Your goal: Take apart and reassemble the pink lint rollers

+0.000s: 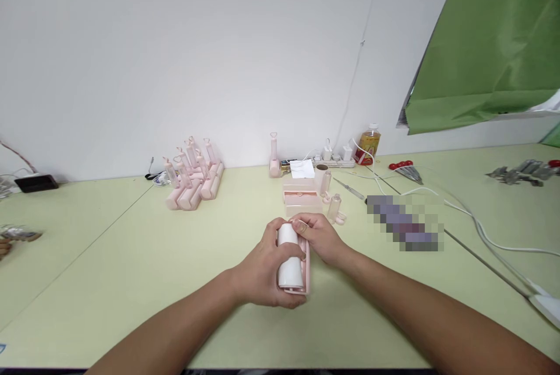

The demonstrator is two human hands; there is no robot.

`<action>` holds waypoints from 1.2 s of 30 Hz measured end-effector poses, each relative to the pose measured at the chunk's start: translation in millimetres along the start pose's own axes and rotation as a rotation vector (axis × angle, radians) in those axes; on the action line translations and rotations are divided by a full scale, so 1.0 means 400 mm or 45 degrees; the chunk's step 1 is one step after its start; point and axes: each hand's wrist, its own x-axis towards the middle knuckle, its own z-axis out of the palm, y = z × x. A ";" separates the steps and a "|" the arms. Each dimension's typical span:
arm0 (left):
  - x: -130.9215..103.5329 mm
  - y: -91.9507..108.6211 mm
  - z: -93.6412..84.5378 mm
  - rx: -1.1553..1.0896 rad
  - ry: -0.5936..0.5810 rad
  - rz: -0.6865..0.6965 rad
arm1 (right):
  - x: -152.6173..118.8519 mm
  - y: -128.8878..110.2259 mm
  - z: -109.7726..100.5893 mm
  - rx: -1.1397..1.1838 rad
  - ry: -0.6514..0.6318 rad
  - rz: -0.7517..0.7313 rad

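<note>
A white roll [289, 270] sits in a pink holder [307, 276] near the middle of the table. My left hand [269, 267] is wrapped round the roll and holder, its thumb across the roll. The fingers of my right hand [317, 238] are pinched at the far end of the holder; what they grip there is too small to make out. Just beyond my hands lies an open pink case [301, 204]. Small clear bottles [333, 208] with pink loops and a cardboard tube [321, 172] stand to its right.
Several pink holders with upright handles [190, 197] are grouped at the back left. One more pink piece [274, 165] stands by the wall. A power strip [339, 161], a bottle [368, 144], red-handled pliers [406, 171], a screwdriver [350, 188] and white cables [481, 232] lie rightward.
</note>
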 end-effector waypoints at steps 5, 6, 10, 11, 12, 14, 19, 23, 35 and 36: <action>-0.002 0.003 0.004 -0.013 0.009 0.001 | -0.001 0.001 -0.003 0.034 0.004 0.032; -0.002 0.004 0.005 -0.011 0.005 0.000 | -0.002 0.001 -0.003 0.041 0.007 0.035; 0.003 0.006 0.005 0.031 -0.007 0.023 | -0.005 0.000 -0.005 0.081 0.006 0.023; 0.004 0.005 0.006 0.048 -0.002 0.042 | -0.007 -0.001 -0.005 0.100 0.008 0.022; 0.005 0.003 0.007 0.065 0.012 0.069 | -0.009 -0.003 -0.004 0.124 0.009 0.021; 0.006 -0.005 0.010 0.109 0.055 0.138 | -0.014 -0.008 -0.001 0.192 -0.012 0.008; 0.002 -0.023 0.019 0.259 0.171 0.275 | -0.029 -0.025 0.006 0.298 -0.124 -0.047; 0.000 -0.025 0.023 0.309 0.192 0.366 | -0.033 -0.027 0.007 0.276 -0.115 -0.060; 0.004 -0.035 0.029 0.275 0.177 0.428 | -0.039 -0.027 0.019 0.296 -0.047 -0.070; 0.004 -0.035 0.029 0.276 0.176 0.419 | -0.039 -0.026 0.019 0.306 -0.045 -0.069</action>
